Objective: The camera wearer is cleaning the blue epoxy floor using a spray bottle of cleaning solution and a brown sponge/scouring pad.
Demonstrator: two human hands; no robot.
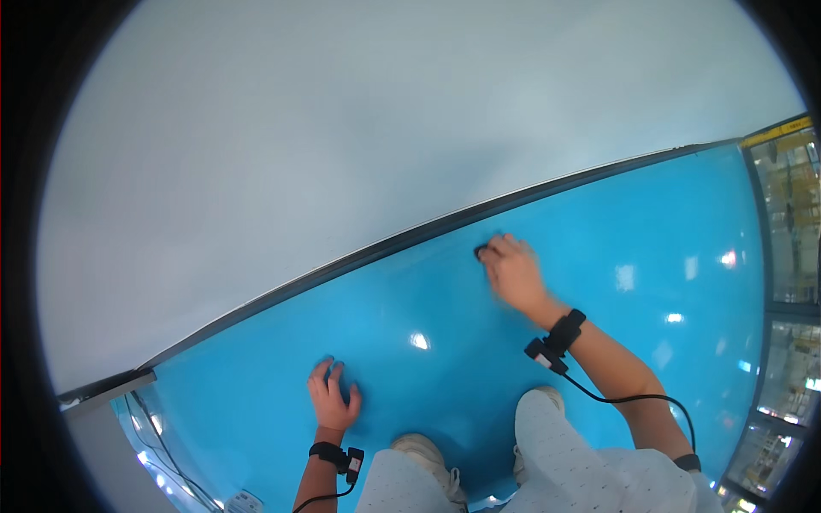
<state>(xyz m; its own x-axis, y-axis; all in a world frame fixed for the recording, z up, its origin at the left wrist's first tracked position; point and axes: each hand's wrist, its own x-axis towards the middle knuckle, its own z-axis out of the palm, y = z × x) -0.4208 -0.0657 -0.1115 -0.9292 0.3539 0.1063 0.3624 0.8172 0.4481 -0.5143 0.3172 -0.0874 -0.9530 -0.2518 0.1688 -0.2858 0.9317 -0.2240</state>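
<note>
My right hand [513, 269] is low over the glossy blue floor [410, 397], just short of the dark baseboard [385, 247]. Its fingers are closed on a small black object [480, 252], mostly hidden under them; what it is cannot be made out. The hand looks slightly blurred. To the left and nearer my feet, my left hand [333, 394] holds nothing, its fingers spread above or on the floor; contact cannot be told. Each wrist wears a black strap with a small cabled device, one on the right wrist [557, 343] and one on the left [338, 458].
A plain pale wall [385, 115] rises behind the baseboard. Glass panels in dark frames [792, 224] line the right side, under a yellow strip [776, 131]. Loose cables [163, 449] and a white power strip or adapter [244, 502] lie at lower left. My shoes [423, 449] stand below.
</note>
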